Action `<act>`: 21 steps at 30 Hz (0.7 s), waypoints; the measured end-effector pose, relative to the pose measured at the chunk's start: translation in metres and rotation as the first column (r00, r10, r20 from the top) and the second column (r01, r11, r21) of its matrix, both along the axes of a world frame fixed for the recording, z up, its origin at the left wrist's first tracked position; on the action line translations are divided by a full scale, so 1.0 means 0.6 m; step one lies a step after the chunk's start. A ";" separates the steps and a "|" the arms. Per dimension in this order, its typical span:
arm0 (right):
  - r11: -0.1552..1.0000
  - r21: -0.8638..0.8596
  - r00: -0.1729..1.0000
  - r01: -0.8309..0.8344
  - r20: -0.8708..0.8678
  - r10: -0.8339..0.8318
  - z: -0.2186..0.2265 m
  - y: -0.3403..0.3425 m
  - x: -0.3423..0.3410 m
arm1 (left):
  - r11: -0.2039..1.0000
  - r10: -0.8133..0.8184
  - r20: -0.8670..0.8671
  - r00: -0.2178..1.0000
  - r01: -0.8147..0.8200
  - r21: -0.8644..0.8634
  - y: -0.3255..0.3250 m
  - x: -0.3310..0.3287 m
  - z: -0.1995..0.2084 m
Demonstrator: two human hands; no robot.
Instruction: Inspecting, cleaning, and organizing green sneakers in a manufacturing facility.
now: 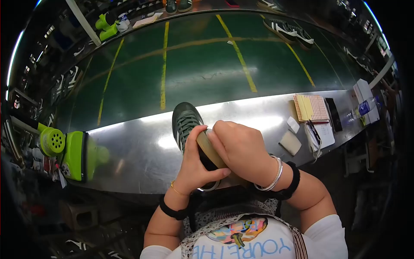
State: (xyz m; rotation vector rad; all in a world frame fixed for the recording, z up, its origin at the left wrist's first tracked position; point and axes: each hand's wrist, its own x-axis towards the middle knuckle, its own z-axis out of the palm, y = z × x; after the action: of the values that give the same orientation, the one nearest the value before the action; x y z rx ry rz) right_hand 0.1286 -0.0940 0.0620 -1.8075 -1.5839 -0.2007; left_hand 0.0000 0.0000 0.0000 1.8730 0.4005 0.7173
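Note:
My left hand (192, 166) is wrapped round a dark sneaker (210, 156) with a tan gum sole, held tilted on its side in front of my body. Against the sole's edge rests my right hand (241, 149), its fingers curled in; whatever they may pinch is hidden. Part of the held sneaker disappears behind both hands. Just beyond my left hand, a dark green sneaker (186, 122) with laces and pale side stripes sits on the metal bench, toe pointing away.
The metal worktop (133, 166) borders a green conveyor belt (142, 77) with yellow lines. Shoes (289, 32) lie on its far right. A lime-green device (73, 151) stands left. At right are notebooks (317, 110), a dark phone (333, 114), a beige block (290, 143) and a clear bottle (361, 108).

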 end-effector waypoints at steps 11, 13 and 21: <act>0.997 -0.073 1.000 -0.014 0.000 0.014 0.011 -0.025 -0.008 | 0.988 -0.008 0.021 1.000 0.011 -0.157 -0.058 -0.006 -0.010; 0.984 -0.176 1.000 -0.003 -0.008 0.001 0.007 -0.051 -0.017 | 0.988 -0.016 -0.042 0.999 0.010 -0.156 -0.052 -0.016 -0.013; 0.999 -0.043 0.999 -0.022 -0.047 0.020 0.006 -0.023 -0.013 | 0.992 0.027 -0.020 0.999 -0.029 -0.126 -0.062 -0.007 -0.011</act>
State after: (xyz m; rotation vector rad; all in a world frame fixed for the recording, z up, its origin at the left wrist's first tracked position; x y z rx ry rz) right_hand 0.1207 -0.1076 0.0654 -1.8155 -1.5851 -0.1145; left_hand -0.0041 -0.0371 -0.0067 1.7584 0.4741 0.6787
